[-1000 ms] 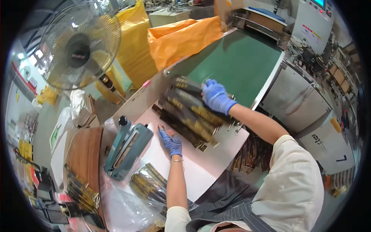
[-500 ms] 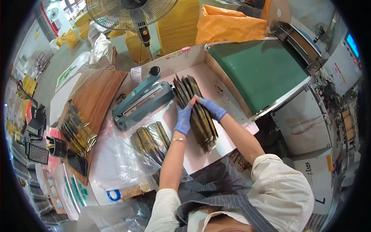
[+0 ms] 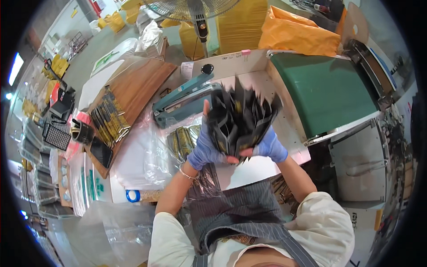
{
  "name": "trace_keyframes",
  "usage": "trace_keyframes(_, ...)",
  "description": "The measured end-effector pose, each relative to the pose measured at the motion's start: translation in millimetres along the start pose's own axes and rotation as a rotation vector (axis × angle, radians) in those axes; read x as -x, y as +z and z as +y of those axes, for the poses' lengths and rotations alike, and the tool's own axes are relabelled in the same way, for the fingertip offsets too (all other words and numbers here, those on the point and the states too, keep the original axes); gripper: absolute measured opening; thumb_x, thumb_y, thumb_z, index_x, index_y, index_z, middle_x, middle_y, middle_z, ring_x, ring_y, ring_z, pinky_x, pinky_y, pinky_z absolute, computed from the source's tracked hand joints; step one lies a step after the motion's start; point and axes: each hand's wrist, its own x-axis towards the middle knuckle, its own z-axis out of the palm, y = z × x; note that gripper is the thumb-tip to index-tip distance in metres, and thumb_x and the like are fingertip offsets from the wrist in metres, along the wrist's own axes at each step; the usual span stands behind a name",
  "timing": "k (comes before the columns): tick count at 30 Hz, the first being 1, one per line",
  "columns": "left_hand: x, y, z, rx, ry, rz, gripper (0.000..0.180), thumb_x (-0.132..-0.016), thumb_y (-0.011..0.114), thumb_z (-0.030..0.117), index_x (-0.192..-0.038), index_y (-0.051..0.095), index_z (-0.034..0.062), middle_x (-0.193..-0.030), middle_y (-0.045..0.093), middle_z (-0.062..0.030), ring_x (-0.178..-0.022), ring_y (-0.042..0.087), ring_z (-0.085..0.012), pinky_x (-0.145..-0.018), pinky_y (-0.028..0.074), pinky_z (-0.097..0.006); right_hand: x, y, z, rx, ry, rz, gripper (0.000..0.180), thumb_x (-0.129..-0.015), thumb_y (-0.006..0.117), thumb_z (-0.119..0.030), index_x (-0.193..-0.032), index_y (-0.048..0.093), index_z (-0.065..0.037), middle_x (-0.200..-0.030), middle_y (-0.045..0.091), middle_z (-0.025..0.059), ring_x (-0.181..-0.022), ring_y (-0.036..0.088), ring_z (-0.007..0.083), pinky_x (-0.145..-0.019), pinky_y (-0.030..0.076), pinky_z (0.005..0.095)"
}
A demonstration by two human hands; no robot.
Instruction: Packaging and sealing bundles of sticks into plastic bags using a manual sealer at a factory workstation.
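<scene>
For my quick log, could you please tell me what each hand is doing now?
Left hand: holding the left side of the bundle of black packets.
Right hand: holding the bundle's right side.

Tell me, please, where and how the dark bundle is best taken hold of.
Grip the dark bundle by its sides, toward its near end: left hand from the left, right hand from the right. Its many thin pieces splay at the far edge, so pressing inward should probably keep them together.

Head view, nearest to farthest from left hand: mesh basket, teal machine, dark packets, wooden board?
From left hand:
1. Dark packets: held, at its right.
2. Teal machine: ahead-left.
3. Wooden board: farther left.
4. Mesh basket: far left, past board.
</scene>
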Motion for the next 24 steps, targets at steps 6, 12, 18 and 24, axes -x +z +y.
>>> trace_keyframes(6,10,19,24,0.550,-0.173,0.192,0.152,-0.035,0.094,0.034,-0.146,-0.007,0.0110,-0.145,0.024,-0.0155,-0.132,0.030,-0.0269,-0.107,0.027,-0.036,-5,12,-27,0.155,-0.232,-0.078,0.111,-0.048,0.090,-0.030,-0.139,0.030,-0.007,-0.138,0.035,0.0183,-0.128,0.035,0.0302,-0.106,0.028,0.0396)
trace_keyframes(12,63,25,50,0.631,-0.547,0.170,0.090,-0.061,0.081,0.040,-0.133,0.040,0.0031,-0.127,0.050,-0.0108,-0.119,0.047,-0.0206,-0.102,0.036,-0.033,19,62,-41,0.390,-0.176,0.011,0.067,-0.056,0.084,-0.023,-0.115,0.057,-0.005,-0.120,0.048,0.0156,-0.111,0.049,0.0275,-0.095,0.039,0.0366)
trace_keyframes(18,145,57,126,1.455,-1.234,0.579,0.055,-0.080,0.067,0.040,-0.119,0.052,0.0048,-0.111,0.057,-0.0054,-0.095,0.057,-0.0156,-0.084,0.047,-0.027,24,82,-9,-0.189,0.743,-0.443,0.034,-0.070,0.071,-0.016,-0.099,0.065,0.001,-0.089,0.064,0.0049,-0.085,0.059,0.0122,-0.083,0.046,0.0267)
trace_keyframes(24,199,10,89,-1.045,-0.738,0.799,0.017,-0.080,0.065,0.014,-0.094,0.062,0.0046,-0.124,0.047,-0.0202,-0.115,0.044,-0.0359,-0.092,0.038,-0.042,30,100,52,-0.173,0.661,-0.455,0.024,-0.071,0.066,-0.017,-0.086,0.067,0.001,-0.083,0.065,0.0055,-0.080,0.059,0.0120,-0.080,0.045,0.0255)
